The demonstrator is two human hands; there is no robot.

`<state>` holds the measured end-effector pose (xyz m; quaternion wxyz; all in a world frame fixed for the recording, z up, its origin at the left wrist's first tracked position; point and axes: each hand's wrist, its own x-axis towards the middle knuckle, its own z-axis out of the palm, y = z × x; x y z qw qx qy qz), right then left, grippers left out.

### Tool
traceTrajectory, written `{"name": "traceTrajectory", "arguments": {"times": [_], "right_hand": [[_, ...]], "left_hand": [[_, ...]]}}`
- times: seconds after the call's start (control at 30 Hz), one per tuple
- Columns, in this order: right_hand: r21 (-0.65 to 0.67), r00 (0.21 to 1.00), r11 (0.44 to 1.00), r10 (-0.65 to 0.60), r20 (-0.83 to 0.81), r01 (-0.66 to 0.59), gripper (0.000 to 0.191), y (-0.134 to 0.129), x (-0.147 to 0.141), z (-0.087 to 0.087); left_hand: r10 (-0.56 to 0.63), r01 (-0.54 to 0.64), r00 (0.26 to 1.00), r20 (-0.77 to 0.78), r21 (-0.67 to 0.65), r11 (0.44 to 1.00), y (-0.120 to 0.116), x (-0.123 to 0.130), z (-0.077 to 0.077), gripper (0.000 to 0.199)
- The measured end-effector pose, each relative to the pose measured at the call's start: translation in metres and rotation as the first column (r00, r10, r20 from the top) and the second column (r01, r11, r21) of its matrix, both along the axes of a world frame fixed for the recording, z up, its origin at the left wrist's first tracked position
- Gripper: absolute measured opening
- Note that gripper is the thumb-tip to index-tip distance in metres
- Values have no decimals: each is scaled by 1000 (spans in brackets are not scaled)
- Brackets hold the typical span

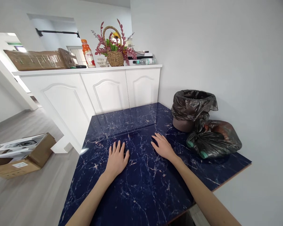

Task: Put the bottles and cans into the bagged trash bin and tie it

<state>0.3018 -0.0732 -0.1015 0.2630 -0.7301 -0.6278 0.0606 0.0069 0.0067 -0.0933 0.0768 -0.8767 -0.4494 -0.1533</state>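
Observation:
My left hand point(116, 160) lies palm down on a dark blue marbled tabletop point(136, 188), its fingers spread and nothing in it. To its right, my right hand point(163, 147) also rests palm down on the surface, fingers stretched out and holding nothing. Nearest to the right hand is a tied black plastic bag point(214, 139), partly see-through, with green bits and something reddish inside. Behind that bag stands a brownish bin point(182, 124) lined with a black bin bag point(191, 105), against the wall.
A white cabinet point(110, 94) borders the table's far edge. On its top are a cardboard box point(37, 60), an orange-capped bottle point(87, 54), a flower basket point(115, 58) and a clear plastic bottle point(146, 61). An open carton point(35, 157) sits on the floor at left.

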Motion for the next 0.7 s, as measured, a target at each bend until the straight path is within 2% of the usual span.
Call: {"name": "traceTrajectory", "arguments": {"times": [0.4, 0.7], "right_hand": [[15, 1000, 1000, 3, 7, -3, 57, -1, -2, -1], [17, 1000, 1000, 8, 0, -8, 57, -2, -2, -4]], "left_hand": [[12, -13, 1000, 4, 47, 999, -13, 9, 5, 61], [34, -37, 999, 42, 56, 998, -22, 15, 3, 57]]}}
